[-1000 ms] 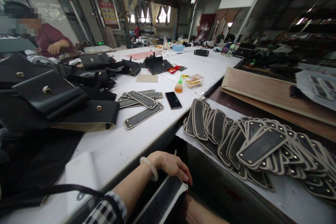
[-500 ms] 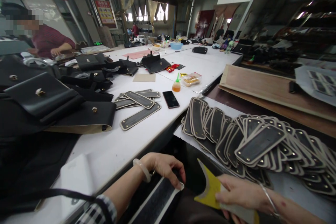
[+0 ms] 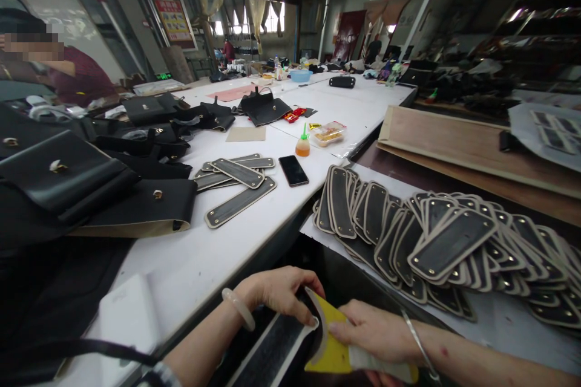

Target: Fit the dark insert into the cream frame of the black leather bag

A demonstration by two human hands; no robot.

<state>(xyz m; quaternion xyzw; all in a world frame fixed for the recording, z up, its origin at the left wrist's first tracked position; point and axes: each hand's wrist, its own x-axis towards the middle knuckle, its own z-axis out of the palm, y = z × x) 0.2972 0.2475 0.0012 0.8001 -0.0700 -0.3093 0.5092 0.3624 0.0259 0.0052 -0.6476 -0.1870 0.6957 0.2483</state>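
1. Since a second ago the right hand (image 3: 370, 332) has come into view with a yellow scraper (image 3: 333, 344) and now meets the left hand (image 3: 281, 296) at the bottom edge; the view has tipped slightly down.
2. Left hand, with a pale bangle (image 3: 238, 308) on its wrist, clamps its fingers over the end of a black panel with a cream border (image 3: 272, 351), held low below the edge of the white surface (image 3: 204, 254).
3. Right hand, fingers closed on the scraper, presses its curved edge against the panel's end, just beside the left fingertips.
4. To the right, a fanned heap of like panels (image 3: 436, 248) lies on a lower surface.
5. Farther out on the white surface lie a few loose panels (image 3: 238, 190), a phone (image 3: 293, 170), a small orange bottle (image 3: 302, 145) and black bag flaps (image 3: 91, 187).
6. Another person in a dark red sleeve (image 3: 77, 78) works at far left.
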